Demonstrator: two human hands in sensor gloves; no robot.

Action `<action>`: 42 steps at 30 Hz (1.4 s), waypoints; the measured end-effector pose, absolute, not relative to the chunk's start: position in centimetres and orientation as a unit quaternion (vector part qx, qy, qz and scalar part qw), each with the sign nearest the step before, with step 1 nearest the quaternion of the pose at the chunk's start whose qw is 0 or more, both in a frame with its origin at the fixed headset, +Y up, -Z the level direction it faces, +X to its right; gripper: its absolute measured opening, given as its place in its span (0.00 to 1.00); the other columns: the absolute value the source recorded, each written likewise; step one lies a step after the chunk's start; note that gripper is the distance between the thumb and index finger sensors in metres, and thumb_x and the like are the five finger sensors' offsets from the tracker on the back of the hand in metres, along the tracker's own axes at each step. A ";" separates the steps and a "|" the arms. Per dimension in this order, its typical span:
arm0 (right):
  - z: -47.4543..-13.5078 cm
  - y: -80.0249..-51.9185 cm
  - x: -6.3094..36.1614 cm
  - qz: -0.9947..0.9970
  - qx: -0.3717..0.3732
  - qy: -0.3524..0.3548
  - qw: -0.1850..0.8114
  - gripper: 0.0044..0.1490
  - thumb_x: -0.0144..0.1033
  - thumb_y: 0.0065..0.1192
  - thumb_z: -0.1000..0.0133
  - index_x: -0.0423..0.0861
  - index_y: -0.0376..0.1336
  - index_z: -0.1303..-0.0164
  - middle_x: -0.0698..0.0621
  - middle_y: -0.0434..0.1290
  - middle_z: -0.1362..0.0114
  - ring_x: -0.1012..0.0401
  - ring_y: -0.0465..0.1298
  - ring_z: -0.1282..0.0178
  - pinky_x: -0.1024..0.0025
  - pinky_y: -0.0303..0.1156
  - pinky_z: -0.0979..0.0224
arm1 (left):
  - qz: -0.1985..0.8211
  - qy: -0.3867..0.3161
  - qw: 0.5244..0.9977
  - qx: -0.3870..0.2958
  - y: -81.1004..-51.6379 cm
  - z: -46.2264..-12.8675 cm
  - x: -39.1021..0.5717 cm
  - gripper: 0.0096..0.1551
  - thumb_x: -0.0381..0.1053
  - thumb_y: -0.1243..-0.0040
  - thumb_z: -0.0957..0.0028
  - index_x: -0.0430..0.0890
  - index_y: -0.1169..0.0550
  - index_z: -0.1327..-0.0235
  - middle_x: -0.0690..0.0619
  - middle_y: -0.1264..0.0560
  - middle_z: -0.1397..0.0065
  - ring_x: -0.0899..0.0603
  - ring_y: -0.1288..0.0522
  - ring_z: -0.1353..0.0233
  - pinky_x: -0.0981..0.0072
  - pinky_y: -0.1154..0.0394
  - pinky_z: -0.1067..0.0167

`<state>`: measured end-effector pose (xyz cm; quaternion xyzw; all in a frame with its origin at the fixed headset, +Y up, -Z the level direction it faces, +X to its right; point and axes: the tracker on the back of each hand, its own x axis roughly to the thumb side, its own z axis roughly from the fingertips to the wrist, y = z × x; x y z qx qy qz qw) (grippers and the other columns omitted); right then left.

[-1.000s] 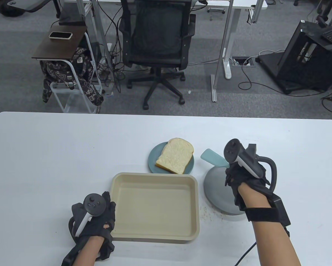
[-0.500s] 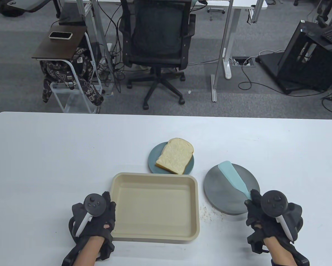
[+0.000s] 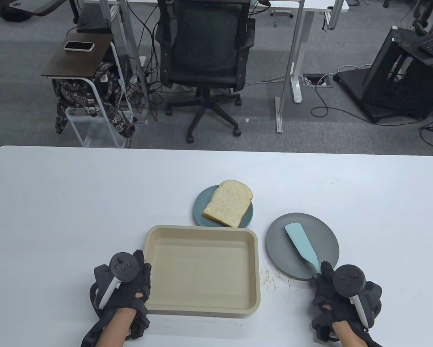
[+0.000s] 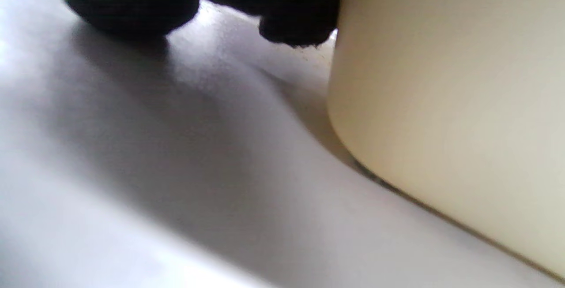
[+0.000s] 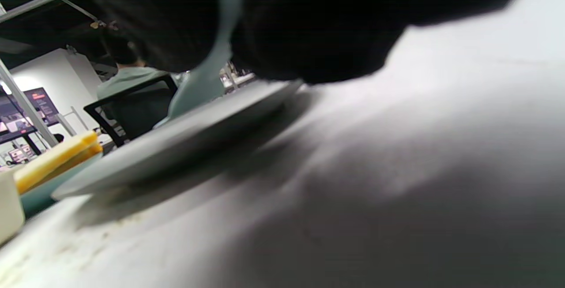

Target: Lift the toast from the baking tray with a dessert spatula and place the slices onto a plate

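toast (image 3: 228,203): on teal plate (image 3: 199,211), just behind tray (image 3: 202,269)
tray: bare, beige, on table (image 3: 57,202)
spatula (image 3: 302,246): blade on grey plate (image 3: 325,235), handle in right hand (image 3: 341,301)
right hand: fingers curled round spatula handle
left hand (image 3: 120,285): resting at tray's left corner, grip state can't tell

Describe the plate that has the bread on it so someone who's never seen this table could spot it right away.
Start at the beige baking tray in the middle of the white table. Just beyond its far edge sits a small teal plate carrying one toast slice. The other plate, grey and larger, lies to the tray's right and holds only a light blue spatula.
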<state>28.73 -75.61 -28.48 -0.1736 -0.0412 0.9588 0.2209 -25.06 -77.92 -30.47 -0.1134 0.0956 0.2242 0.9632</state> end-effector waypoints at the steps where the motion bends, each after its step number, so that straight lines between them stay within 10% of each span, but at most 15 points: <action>1: -28.5 -75.8 28.7 0.959 -0.174 -0.040 0.221 0.33 0.45 0.66 0.51 0.45 0.68 0.36 0.45 0.80 0.52 0.57 0.82 0.73 0.66 0.82 0.78 | 0.224 0.096 0.963 -0.113 -77.9 -30.5 -25.1 0.36 0.59 0.55 0.36 0.46 0.41 0.18 0.54 0.18 0.62 0.50 0.20 0.78 0.53 0.17 0.64; 26: -28.4 -76.8 27.7 0.958 -0.194 0.003 0.211 0.37 0.44 0.66 0.50 0.47 0.62 0.30 0.42 0.76 0.43 0.52 0.82 0.66 0.61 0.83 0.70 | 0.228 0.095 0.962 -0.117 -77.9 -30.5 -25.1 0.36 0.59 0.55 0.37 0.45 0.41 0.18 0.54 0.18 0.62 0.50 0.20 0.78 0.52 0.17 0.63; 42: -26.6 -74.2 27.0 0.972 -0.192 -0.067 0.119 0.44 0.50 0.63 0.49 0.45 0.55 0.25 0.35 0.65 0.29 0.39 0.74 0.40 0.40 0.74 0.42 | 0.238 0.099 0.959 -0.114 -77.5 -30.5 -25.6 0.37 0.60 0.55 0.37 0.45 0.42 0.18 0.52 0.18 0.56 0.48 0.18 0.71 0.49 0.18 0.56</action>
